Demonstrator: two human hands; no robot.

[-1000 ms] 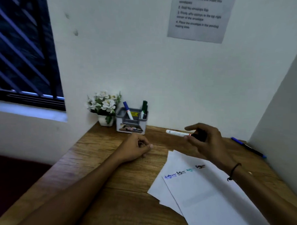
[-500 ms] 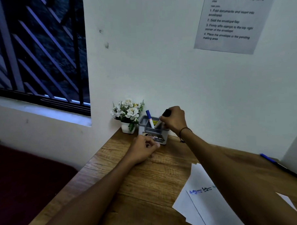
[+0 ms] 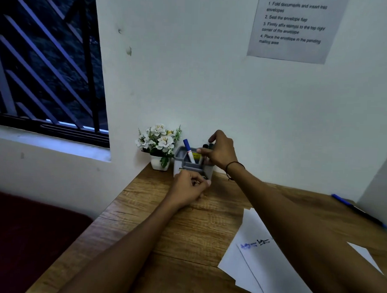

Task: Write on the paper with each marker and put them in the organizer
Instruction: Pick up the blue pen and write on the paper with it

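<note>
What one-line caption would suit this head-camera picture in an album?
Right hand reaches the grey organizer beside the blue marker; left hand curls in front.

Both my arms reach forward, bare to the elbow. My left hand [image 3: 190, 185] is curled into a loose fist — knuckles up, thumb tucked against the forefinger, wrist straight. My right hand [image 3: 221, 152] is raised a little higher and farther out, fingers bent downward in a pinch, index finger arched above the rest — a dark cord circles that wrist.
</note>
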